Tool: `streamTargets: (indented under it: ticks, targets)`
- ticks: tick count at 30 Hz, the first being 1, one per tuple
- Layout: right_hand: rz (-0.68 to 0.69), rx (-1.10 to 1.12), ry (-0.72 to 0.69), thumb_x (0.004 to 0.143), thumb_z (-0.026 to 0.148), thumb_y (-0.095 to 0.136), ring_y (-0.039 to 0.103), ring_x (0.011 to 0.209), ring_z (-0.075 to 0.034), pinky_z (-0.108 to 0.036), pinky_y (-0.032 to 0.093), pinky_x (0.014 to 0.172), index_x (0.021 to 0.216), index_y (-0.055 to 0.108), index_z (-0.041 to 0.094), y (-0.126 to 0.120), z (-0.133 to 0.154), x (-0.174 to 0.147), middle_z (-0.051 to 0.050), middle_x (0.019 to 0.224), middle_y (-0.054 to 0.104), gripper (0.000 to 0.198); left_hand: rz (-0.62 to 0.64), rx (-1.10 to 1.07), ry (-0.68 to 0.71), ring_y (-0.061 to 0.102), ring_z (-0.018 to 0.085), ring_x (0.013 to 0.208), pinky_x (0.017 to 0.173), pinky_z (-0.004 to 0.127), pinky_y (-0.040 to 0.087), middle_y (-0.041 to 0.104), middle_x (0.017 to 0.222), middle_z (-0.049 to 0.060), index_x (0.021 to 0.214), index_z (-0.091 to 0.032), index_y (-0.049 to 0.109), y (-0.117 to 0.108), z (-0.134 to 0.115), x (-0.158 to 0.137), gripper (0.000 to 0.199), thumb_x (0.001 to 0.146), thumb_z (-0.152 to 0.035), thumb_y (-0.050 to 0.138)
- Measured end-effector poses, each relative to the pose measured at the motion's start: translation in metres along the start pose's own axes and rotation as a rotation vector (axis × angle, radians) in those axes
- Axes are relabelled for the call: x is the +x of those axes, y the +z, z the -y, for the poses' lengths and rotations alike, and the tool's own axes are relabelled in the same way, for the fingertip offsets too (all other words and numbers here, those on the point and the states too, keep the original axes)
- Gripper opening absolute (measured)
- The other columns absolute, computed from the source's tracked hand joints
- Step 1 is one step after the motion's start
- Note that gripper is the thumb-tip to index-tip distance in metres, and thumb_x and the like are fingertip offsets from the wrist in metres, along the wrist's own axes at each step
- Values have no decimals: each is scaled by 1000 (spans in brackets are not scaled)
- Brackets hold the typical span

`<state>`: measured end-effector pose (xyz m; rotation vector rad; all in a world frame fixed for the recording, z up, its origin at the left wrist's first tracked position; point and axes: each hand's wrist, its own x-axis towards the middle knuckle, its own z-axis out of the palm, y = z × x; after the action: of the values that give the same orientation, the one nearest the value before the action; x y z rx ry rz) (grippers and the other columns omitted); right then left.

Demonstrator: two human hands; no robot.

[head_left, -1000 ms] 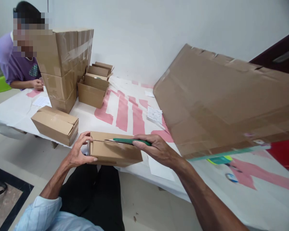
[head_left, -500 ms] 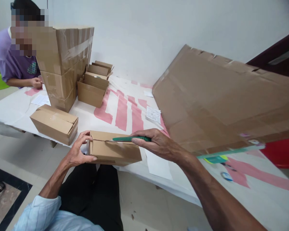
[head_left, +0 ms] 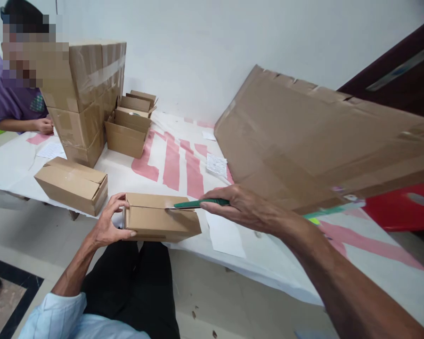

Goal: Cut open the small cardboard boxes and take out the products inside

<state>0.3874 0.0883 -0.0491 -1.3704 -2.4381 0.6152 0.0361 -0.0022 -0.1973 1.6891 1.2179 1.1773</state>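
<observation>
A small closed cardboard box point(head_left: 160, 221) lies at the near edge of the white table point(head_left: 183, 165). My left hand point(head_left: 109, 223) grips its left end, thumb below and fingers on top. My right hand point(head_left: 243, 207) holds a green-handled knife point(head_left: 201, 203) flat over the box's top seam, blade tip pointing left near the middle of the seam.
Another closed small box point(head_left: 72, 183) sits to the left. Behind it stands a stack of taped cartons point(head_left: 85, 99) and open boxes point(head_left: 127, 127). A big flattened cardboard sheet point(head_left: 321, 141) leans at the right. A person in purple point(head_left: 10, 101) sits at the far left.
My right hand has drawn the knife rightward along the box's top seam. The view has shifted slightly; my left hand keeps its hold on the box.
</observation>
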Motion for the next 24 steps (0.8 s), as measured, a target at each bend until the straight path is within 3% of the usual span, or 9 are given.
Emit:
streamTargets:
  ticks: [3,10,12,15,17,19,24]
  targets:
    - [125,-25,8,95,63,57,51,51,-16,-30,40,50,88,84,24,-5,-3,-11,-1,60,63,48,4,-1,5,43,41,155,112,53,51,46,163,18,117,-24,65,3,0,3,61,65,-35,95]
    - [63,-66,41,93,61,62,55,51,-18,-31,39,50,82,81,26,-9,-17,-24,-3,60,67,41,17,24,20,46,41,151,112,52,52,46,161,18,123,-25,67,1,0,5,64,67,-37,95]
    - [18,-20,41,93,63,61,57,54,-20,-33,41,52,84,81,26,-14,-28,-34,-4,65,70,44,39,44,36,46,41,152,113,52,52,45,162,17,128,-26,67,-1,3,5,67,69,-38,95]
    - [-177,61,60,94,65,59,63,65,-24,-36,49,62,94,81,25,-11,-50,-52,-6,77,74,46,68,55,57,43,42,154,113,52,54,43,164,17,139,-28,64,-4,8,6,77,69,-40,96]
    - [-327,96,121,93,66,61,66,74,-25,-37,52,69,100,77,24,9,-67,-61,-6,84,76,45,86,63,66,42,42,155,114,53,54,39,167,16,148,-31,58,-6,10,9,87,70,-39,96]
    - [-417,137,195,89,68,63,66,78,-25,-36,54,71,98,71,24,47,-87,-69,-5,85,74,47,120,78,70,39,42,157,116,54,52,36,169,15,158,-33,49,-9,8,12,98,71,-36,94]
    - [-411,137,346,89,75,55,63,73,-25,-39,55,71,93,64,23,161,-129,-81,-5,79,70,52,188,119,36,40,42,155,121,58,48,34,171,14,172,-34,27,-15,-6,19,123,68,-29,93]
